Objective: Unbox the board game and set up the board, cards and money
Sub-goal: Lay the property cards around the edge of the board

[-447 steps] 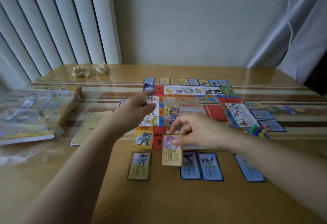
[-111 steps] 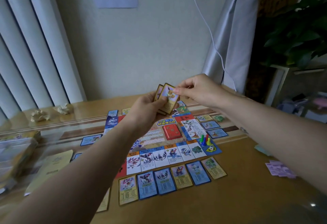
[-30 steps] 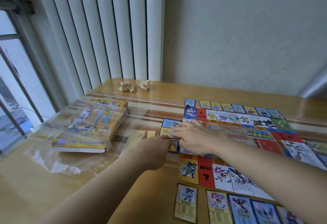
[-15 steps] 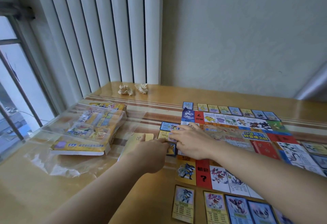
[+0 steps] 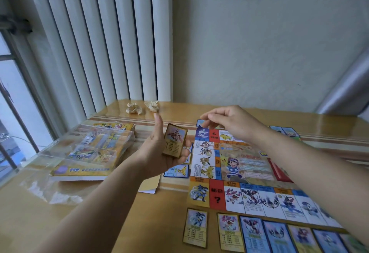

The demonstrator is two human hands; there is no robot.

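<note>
the left hand [image 5: 157, 153] is lifted above the counter [image 5: 139, 222], just beside the left edge of the board [image 5: 239, 164]. its fingers are curled behind a gold card [image 5: 175, 143] and hold it nearly upright with the picture side toward the camera, while the thumb points straight up. i cannot tell if more cards are behind this one. the right hand [image 5: 233, 125] hangs over the far left corner of the board, with fingers loosely bent and pointing left, and it holds nothing that i can see.

the board lies flat and unfolded on the counter, and a red deck [image 5: 279, 170] rests on its middle part, partly hidden by the right forearm. a row of cards [image 5: 249, 230] lies face up along the near edge of the board, close to it. one blue card [image 5: 176, 170] lies beside the left edge, below the left hand. the game box [image 5: 93, 153] is at the left on the counter, under clear plastic wrap [image 5: 50, 190]. a yellow booklet [image 5: 148, 186] shows under the left forearm. two paper balls [image 5: 133, 109] lie far back, near the blinds [image 5: 99, 43].
</note>
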